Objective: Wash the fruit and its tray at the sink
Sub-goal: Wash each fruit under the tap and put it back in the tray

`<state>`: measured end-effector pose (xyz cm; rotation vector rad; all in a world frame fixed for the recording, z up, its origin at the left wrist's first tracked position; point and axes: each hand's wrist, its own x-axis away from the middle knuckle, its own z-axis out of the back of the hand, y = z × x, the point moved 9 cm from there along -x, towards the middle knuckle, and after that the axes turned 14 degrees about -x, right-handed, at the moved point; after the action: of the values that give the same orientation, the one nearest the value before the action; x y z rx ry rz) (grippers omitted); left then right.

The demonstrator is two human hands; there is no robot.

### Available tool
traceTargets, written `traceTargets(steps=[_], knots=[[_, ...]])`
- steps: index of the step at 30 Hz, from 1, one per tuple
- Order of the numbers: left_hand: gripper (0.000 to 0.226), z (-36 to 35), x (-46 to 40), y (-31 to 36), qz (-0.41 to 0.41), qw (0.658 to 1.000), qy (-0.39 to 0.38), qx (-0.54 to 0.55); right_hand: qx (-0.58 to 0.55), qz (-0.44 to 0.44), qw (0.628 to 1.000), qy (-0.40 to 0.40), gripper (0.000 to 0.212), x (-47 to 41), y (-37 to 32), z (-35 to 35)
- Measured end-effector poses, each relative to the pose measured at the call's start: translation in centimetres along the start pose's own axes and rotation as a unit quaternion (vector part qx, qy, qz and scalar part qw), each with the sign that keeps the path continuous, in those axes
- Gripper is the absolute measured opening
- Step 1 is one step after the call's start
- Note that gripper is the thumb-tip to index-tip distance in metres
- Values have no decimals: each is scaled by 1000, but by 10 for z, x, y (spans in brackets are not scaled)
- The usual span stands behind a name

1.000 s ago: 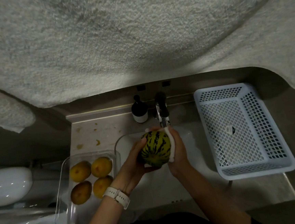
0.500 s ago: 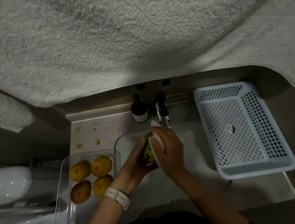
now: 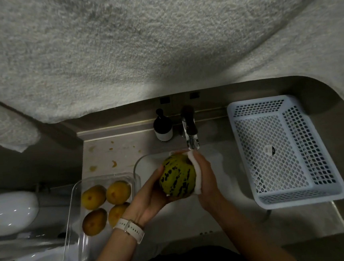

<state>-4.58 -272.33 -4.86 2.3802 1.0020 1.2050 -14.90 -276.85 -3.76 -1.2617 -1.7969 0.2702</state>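
a green melon with dark stripes (image 3: 177,178) is held over the sink (image 3: 219,180) at the centre of the frame, just below the tap (image 3: 190,128). it is cupped from the left by the left hand (image 3: 152,196), whose fingers are curled under and around it, so that grip is closed on the melon. a white sponge (image 3: 196,174) is pressed against the melon's right side by the right hand (image 3: 207,181), whose fingers are wrapped over the sponge; that grip is closed on the sponge. a white watch (image 3: 130,229) is worn on the left wrist.

at the lower left of the frame, a clear tray (image 3: 72,232) is seen on the worktop (image 3: 106,154) just beside the sink, with four yellow fruits (image 3: 107,204) lying in it in two rows. orange stains are seen on the worktop above the tray. a dark soap bottle (image 3: 162,127) stands left of the tap. a pale blue perforated basket (image 3: 281,152) sits at the right of the frame. a grey towel (image 3: 159,37) fills the upper part of the frame.
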Motion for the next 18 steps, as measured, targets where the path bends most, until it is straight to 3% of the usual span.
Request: traceTargets(steps=[4, 7, 10, 14, 16, 18], knots=[[77, -7, 1, -12, 29, 998, -38, 39, -15, -10, 998, -55, 55, 0, -6, -13], [72, -11, 2, -19, 66, 995, -55, 59, 13, 0, 996, -87, 47, -1, -6, -17], [62, -9, 2, -19, 109, 993, -53, 11, 150, -12, 985, -89, 32, -8, -5, -10], [47, -6, -4, -18, 141, 989, -37, -23, 261, 20, 955, -139, 29, -10, -18, -19], [47, -4, -8, -22, 152, 988, -10, -34, 346, 58, 921, -169, 29, -6, -28, -28], [52, 3, -13, -28, 152, 987, 32, -50, 505, 110, 831, -207, 40, 1, -33, -40]])
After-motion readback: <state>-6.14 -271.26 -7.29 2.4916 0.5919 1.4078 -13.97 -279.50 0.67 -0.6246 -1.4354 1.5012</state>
